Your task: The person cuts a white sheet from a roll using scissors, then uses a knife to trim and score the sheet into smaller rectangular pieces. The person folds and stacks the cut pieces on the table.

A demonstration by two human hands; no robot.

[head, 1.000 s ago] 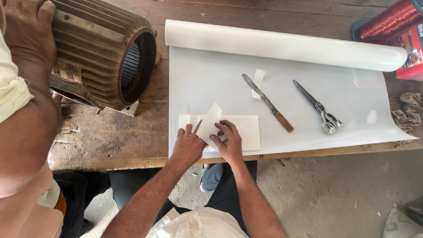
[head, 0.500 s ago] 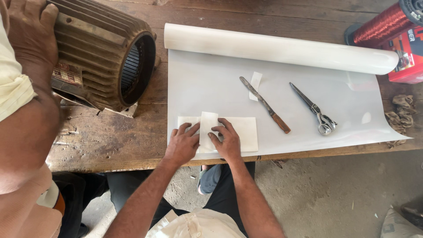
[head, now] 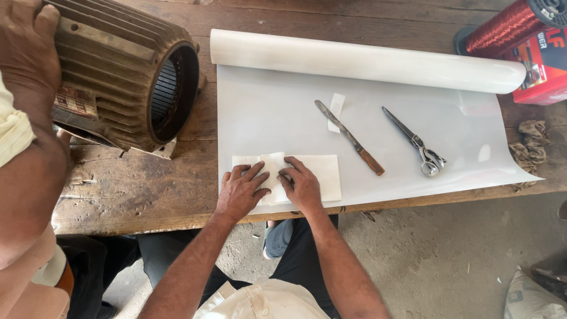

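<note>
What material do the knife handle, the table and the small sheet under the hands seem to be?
Knife: handle looks like brown wood, blade dull grey metal. Table: rough, unfinished wood, with visible grain and cracks. Small sheet under the left hand and right hand: matte white, creased, probably paper or thin film.

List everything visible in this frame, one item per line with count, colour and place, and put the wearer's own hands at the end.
Wooden table: one, brown, worn, under everything.
Motor housing: one, rusty brown, ribbed, top left, open end facing right.
Paper roll: one, white, partly unrolled across the table.
Folded paper piece: one, white, near edge, under both hands.
Paper strip: one, white, beside the knife.
Knife: one, steel blade, wooden handle, centre.
Scissors: one, metal, right of knife.
Wire spool: one, copper-red, top right.
Box: one, red, top right.
Rag: one, grey-brown, right edge.
Another person's hand: one, on the housing.
Left hand: pressing the paper.
Right hand: pressing the paper.
</note>
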